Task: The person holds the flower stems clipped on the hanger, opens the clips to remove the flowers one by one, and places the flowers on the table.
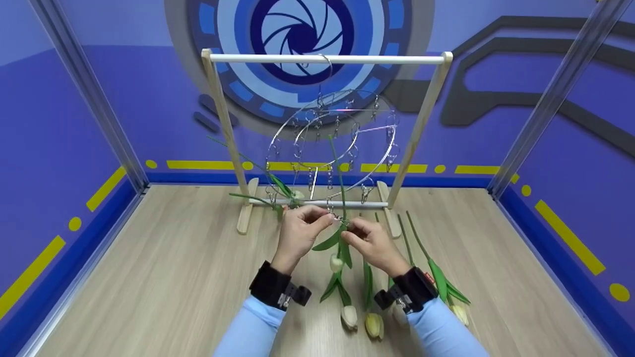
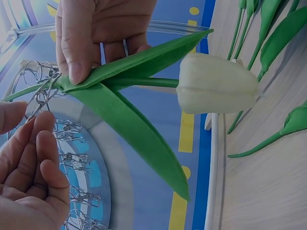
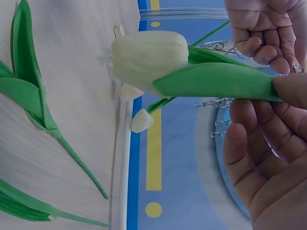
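Light-blue sleeves [image 1: 250, 327] are poking in from the bottom, black wrist straps [image 1: 271, 286] wrapping the cuffs. Left hand's [image 1: 296, 235] grip is nearly closing up, thumb and forefinger pinching a metal clip [image 2: 42, 98]. Right hand's [image 1: 374, 245] grip is pinching too, thumb and fingers squeezing a white tulip [image 2: 216, 84] where its leaves are meeting the stem. So that tulip's hanging bloom-down between both hands, stem pointing up past the clip; can't tell whether the clip is biting it. Above them a wire ring hanger [image 1: 393, 141] is dangling off a wooden rack [image 1: 429, 104], and more tulips [image 1: 374, 326] are lying on the worktop [image 1: 506, 277] nearby.
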A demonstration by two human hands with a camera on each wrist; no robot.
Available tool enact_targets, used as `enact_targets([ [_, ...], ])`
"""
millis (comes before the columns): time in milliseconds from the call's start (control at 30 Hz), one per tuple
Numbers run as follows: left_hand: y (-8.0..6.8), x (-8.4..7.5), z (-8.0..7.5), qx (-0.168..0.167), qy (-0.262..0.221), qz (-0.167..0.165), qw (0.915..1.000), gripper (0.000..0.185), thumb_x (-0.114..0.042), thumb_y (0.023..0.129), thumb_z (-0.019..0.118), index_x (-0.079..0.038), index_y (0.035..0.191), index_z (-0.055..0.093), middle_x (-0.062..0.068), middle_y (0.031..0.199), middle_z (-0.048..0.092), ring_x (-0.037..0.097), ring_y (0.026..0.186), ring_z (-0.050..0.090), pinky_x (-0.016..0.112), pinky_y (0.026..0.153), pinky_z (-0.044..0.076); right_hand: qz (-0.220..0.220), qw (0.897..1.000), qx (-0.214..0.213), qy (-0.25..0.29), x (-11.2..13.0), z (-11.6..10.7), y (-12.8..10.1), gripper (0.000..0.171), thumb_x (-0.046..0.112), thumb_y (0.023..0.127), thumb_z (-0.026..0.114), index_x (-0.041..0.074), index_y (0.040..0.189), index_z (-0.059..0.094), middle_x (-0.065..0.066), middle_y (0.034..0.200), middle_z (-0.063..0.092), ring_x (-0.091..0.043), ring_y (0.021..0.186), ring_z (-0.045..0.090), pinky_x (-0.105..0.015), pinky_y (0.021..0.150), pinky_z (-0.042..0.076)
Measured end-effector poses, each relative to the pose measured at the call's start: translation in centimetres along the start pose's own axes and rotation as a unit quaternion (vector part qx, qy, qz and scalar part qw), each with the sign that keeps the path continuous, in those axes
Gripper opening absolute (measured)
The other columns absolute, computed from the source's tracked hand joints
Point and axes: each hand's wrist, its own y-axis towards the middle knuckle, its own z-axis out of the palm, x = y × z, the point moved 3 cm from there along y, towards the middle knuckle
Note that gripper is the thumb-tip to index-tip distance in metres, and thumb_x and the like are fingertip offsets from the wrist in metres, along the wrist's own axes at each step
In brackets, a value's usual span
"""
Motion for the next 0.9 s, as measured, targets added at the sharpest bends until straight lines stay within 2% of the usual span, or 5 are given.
enact_targets([
  [167,0.05,-0.03,-0.16,-0.003,0.010,-0.004,0.9999,0.011,-0.009,0.092,0.077,0.002,0.095,0.078,0.015,0.087,0.076,0.010,0.075,0.066,0.021,0.067,0.049,-0.006,1.000,0.004,-0.004,-0.08,0.03,-0.05,0.006,0.005,0.099,0.067,0.003,0.093,0.068,-0.006,0.082,0.063,-0.011,0.069,0.051,-0.023,0.062,0.042],
  [367,0.01,-0.09,-0.24,0.000,0.011,-0.007,0.9999,0.011,-0.009,0.093,0.077,0.002,0.095,0.078,0.015,0.087,0.076,0.013,0.077,0.068,0.022,0.069,0.051,0.005,1.000,0.003,-0.012,-0.10,-0.05,-0.18,0.005,0.006,0.100,0.067,0.004,0.096,0.069,-0.002,0.083,0.062,-0.008,0.070,0.051,-0.023,0.064,0.043],
  [600,-0.04,-0.43,-0.30,0.000,0.009,-0.008,0.9999,0.012,-0.009,0.093,0.076,0.003,0.095,0.077,0.017,0.088,0.076,0.019,0.080,0.071,0.024,0.073,0.052,0.019,1.000,0.003,-0.004,-0.17,-0.06,-0.21,0.004,0.004,0.099,0.067,0.003,0.098,0.070,-0.006,0.086,0.065,-0.009,0.073,0.054,-0.023,0.066,0.046],
  [900,-0.05,-0.41,-0.33,-0.005,0.009,-0.013,0.9999,0.011,-0.008,0.093,0.076,0.003,0.094,0.077,0.017,0.087,0.076,0.017,0.077,0.069,0.023,0.070,0.051,0.008,1.000,-0.002,-0.004,-0.36,-0.06,-0.23,0.006,0.001,0.099,0.066,0.004,0.097,0.071,-0.006,0.085,0.066,-0.008,0.072,0.054,-0.023,0.065,0.046],
])
